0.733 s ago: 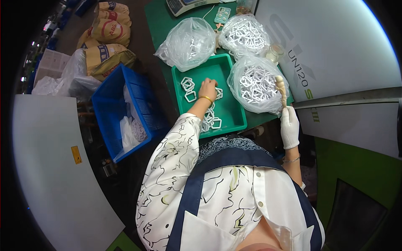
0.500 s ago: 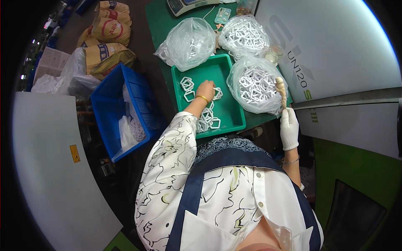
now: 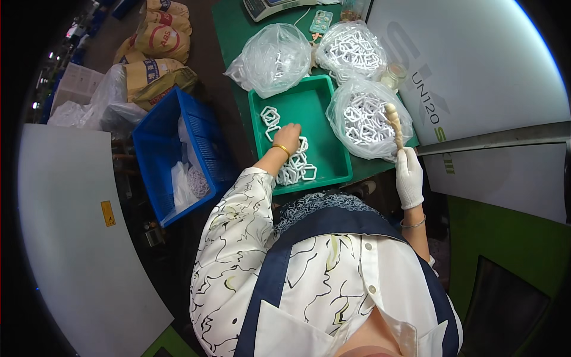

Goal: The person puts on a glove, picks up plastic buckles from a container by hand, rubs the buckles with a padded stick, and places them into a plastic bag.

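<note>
Your bare left hand (image 3: 289,133) rests palm-down inside the shallow green plastic tray (image 3: 324,160), fingers curled over the loose white plastic hexagonal rings (image 3: 295,166) that lie in a heap along the tray's left and near side; whether it actually pinches one of them cannot be told from here. A gold bangle sits on that wrist. Your right hand (image 3: 409,177), in a white glove, is closed around the lower end of a pale, knobbly wooden-looking stick (image 3: 394,124), held upright just right of the tray, its top rising in front of a clear plastic bag full of white rings (image 3: 363,116). That bag touches the tray's right wall.

Beyond the tray's far edge lie two more clear bags: a nearly empty one (image 3: 275,58) to the far left and a full one of white rings (image 3: 351,49) to the far right. A small glass jar (image 3: 392,76) stands just beyond the bag at the tray's right. All of this sits on the green tabletop (image 3: 235,35). Left of the tray, below the tabletop edge, stands a blue plastic crate (image 3: 172,154) holding clear bags, and beyond the crate lie tan paper sacks (image 3: 156,41). Right of the tray runs a large white curved panel (image 3: 476,65).
</note>
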`<state>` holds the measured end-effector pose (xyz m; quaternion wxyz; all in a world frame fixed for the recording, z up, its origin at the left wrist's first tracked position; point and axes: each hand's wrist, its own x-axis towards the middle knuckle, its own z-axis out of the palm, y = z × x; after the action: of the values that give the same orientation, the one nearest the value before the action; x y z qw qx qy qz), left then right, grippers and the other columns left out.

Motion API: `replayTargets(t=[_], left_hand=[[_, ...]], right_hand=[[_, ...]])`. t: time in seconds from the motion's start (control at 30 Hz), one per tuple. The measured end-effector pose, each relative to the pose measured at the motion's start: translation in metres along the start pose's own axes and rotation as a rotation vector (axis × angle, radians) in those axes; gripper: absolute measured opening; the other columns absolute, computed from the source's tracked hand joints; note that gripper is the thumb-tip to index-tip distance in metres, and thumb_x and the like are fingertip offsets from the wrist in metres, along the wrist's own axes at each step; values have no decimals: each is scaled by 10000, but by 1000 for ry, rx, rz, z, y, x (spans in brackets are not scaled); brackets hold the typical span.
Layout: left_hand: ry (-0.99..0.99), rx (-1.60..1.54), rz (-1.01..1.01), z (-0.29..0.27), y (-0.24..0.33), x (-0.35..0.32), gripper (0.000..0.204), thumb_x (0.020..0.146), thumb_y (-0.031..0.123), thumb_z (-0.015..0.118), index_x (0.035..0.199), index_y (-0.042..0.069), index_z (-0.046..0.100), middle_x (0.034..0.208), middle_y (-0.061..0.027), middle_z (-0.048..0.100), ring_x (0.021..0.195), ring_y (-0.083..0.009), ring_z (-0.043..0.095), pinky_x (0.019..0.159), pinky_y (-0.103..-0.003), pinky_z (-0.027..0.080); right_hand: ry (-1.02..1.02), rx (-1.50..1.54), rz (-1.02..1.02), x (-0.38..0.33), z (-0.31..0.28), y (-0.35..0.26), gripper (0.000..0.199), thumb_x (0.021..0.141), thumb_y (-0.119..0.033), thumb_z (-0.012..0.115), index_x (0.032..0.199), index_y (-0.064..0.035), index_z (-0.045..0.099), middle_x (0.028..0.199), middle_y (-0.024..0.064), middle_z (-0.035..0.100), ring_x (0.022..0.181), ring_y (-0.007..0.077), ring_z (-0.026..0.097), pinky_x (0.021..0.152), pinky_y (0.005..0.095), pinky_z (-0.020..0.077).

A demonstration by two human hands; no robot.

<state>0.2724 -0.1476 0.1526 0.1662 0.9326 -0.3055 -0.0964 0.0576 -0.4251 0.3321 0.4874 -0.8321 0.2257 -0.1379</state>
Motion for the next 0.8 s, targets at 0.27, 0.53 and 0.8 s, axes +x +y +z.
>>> replayTargets(t=[0.27,0.53,0.8], left_hand=[[-251,-426,-30,-34,-14,-3,272,716,165,717,952,29,721,878,-175,722,813,-335,692,756,-406,556],[60,-342,-263,0,11,-24,200,769,146,700,929,49,628,973,-169,644,943,-368,627,823,-440,520],[-209,-214,-66,9,42,-39,150,784,118,668,933,116,682,999,-117,663,974,-339,631,849,-437,529]], right_hand=[[20,-57,19,-7,-4,4,245,1064,-196,456,994,-2,588,728,16,459,640,85,414,603,263,381],[-16,-78,27,-6,-1,-11,245,1044,-214,479,1010,-14,616,815,160,620,696,246,594,672,349,471],[-18,-82,61,-5,0,-8,256,1042,-224,477,1012,-8,611,797,161,601,693,251,583,678,349,472]])
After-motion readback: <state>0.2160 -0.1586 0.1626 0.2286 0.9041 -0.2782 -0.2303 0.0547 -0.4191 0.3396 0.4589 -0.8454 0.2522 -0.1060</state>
